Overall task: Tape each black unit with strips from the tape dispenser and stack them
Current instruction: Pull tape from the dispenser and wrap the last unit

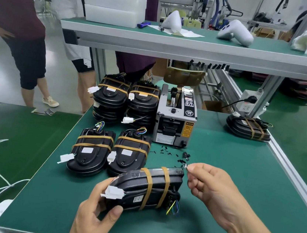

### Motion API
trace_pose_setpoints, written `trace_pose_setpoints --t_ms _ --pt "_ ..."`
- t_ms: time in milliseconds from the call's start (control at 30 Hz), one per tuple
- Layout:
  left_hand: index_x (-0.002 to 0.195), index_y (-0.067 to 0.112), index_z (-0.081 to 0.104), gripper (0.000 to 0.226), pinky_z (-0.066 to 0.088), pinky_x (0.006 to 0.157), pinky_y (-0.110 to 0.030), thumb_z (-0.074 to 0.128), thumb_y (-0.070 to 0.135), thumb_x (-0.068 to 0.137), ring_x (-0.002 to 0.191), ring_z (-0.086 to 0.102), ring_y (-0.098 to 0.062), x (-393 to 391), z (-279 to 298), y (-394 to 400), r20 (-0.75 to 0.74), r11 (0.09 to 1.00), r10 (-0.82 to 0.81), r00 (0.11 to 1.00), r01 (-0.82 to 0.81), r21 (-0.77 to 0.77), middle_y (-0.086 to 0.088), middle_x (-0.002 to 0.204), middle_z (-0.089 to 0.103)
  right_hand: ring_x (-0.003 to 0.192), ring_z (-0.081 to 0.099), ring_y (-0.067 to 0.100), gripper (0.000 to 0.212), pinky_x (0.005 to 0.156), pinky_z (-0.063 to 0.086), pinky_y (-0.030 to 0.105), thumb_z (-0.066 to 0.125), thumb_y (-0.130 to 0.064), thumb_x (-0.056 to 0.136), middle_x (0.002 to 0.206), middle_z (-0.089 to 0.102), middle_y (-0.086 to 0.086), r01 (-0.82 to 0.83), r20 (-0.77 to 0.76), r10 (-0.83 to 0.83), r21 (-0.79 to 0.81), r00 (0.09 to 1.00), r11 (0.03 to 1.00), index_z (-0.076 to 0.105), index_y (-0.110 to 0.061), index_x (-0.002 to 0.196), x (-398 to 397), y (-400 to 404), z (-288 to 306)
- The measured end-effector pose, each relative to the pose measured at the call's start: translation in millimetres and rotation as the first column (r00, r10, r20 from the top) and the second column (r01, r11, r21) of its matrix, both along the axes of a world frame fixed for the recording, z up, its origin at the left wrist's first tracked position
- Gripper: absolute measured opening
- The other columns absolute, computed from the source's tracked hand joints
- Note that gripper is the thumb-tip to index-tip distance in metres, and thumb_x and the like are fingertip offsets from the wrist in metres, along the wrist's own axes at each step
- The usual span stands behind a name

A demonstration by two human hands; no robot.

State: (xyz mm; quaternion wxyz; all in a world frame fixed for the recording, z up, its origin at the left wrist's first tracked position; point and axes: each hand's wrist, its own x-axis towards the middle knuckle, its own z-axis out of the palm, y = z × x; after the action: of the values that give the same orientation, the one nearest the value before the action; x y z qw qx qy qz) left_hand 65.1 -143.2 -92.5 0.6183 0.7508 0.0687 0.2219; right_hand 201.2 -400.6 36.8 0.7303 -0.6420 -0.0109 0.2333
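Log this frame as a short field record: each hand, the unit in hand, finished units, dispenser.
left hand: grips the connector end of the held black unit
right hand: pinches a small pale scrap by the unit's far corner; what it is cannot be told
held unit: tilted above the green mat, two tan strips across it
flat units: two side by side, taped
stacks: two behind them
tape dispenser: right of the stacks, black scraps in front

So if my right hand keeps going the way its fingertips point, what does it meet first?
Probably the top corner of the held black unit: the right hand points left, its pinching fingertips just beside that corner. Depth is unclear.
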Motion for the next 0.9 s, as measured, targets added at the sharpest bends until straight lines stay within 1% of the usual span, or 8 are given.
trace_pose_setpoints --t_ms 67,167,233,467,600,700,800,900 --pt "0.142 0.046 0.059 0.07 0.055 0.096 -0.018 0.078 0.074 0.08 0.109 0.077 -0.019 -1 -1 0 0.002 1.0 0.001 1.0 -0.001 0.003 0.002 0.119 0.079 0.061 0.052 0.014 0.013 0.063 0.04 0.027 0.076 -0.018 0.088 0.073 0.058 0.004 -0.013 -0.015 0.013 0.001 1.0 1.0 0.069 -0.018 0.076 -3 -1 -2" --pt "0.141 0.046 0.059 0.069 0.055 0.095 -0.016 0.078 0.074 0.081 0.108 0.077 -0.018 -1 1 -1 0.01 1.0 -0.002 1.0 0.002 0.009 0.003 0.119 0.079 0.059 0.049 0.012 0.025 0.062 0.04 0.026 0.076 -0.017 0.088 0.069 0.055 0.003 0.021 -0.015 -0.021 -0.004 1.0 1.0 0.069 -0.021 0.064 -4 3 -4" --pt "0.14 0.048 0.059 0.069 0.055 0.095 -0.017 0.078 0.075 0.08 0.108 0.078 -0.018 -1 2 -2 0.019 1.0 0.003 1.0 -0.003 0.004 0.003 0.118 0.079 0.058 0.047 0.011 0.03 0.063 0.04 0.026 0.077 -0.017 0.088 0.067 0.054 0.001 0.034 -0.004 -0.034 -0.022 0.999 0.999 0.069 -0.022 0.06 -5 6 -5" --pt "0.138 0.05 0.06 0.067 0.055 0.095 -0.016 0.078 0.075 0.078 0.108 0.078 -0.017 -3 5 -4 0.032 1.0 0.008 0.999 -0.008 0.003 0.003 0.117 0.08 0.061 0.046 0.016 0.03 0.068 0.039 0.033 0.076 -0.017 0.088 0.064 0.057 -0.001 0.094 0.074 -0.084 -0.146 0.994 0.985 0.071 -0.021 0.059 -8 13 -9" --pt "0.139 0.049 0.06 0.069 0.055 0.094 -0.016 0.078 0.076 0.078 0.107 0.078 -0.017 -2 3 -4 0.029 1.0 0.009 1.0 -0.009 0.004 0.004 0.118 0.079 0.055 0.047 0.012 0.034 0.064 0.04 0.03 0.074 -0.017 0.089 0.059 0.057 -0.004 0.135 0.171 -0.094 -0.25 0.981 0.959 0.069 -0.024 0.057 -9 16 -8" --pt "0.14 0.048 0.06 0.069 0.055 0.094 -0.015 0.078 0.075 0.079 0.107 0.078 -0.015 -2 4 -3 0.028 1.0 0.01 1.0 -0.01 0.005 0.005 0.117 0.079 0.052 0.046 0.01 0.028 0.062 0.04 0.028 0.075 -0.017 0.088 0.055 0.058 -0.001 0.174 0.23 -0.108 -0.294 0.967 0.94 0.07 -0.019 0.06 -12 18 -7" --pt "0.14 0.048 0.06 0.068 0.055 0.093 -0.014 0.078 0.075 0.08 0.107 0.078 -0.014 -2 3 -3 0.023 1.0 0.006 1.0 -0.006 0.016 0.006 0.117 0.08 0.052 0.052 0.009 0.019 0.062 0.042 0.028 0.074 -0.018 0.085 0.056 0.062 -0.001 0.209 0.258 -0.124 -0.332 0.958 0.92 0.072 -0.012 0.068 -14 19 -5" --pt "0.14 0.05 0.059 0.068 0.055 0.093 -0.014 0.078 0.075 0.079 0.106 0.078 -0.013 -3 3 -3 0.028 1.0 0.009 1.0 -0.01 0.018 0.007 0.116 0.08 0.052 0.061 0.008 0.015 0.063 0.045 0.03 0.072 -0.016 0.085 0.057 0.066 0.001 0.225 0.285 -0.118 -0.38 0.951 0.897 0.072 -0.011 0.071 -15 21 -4"
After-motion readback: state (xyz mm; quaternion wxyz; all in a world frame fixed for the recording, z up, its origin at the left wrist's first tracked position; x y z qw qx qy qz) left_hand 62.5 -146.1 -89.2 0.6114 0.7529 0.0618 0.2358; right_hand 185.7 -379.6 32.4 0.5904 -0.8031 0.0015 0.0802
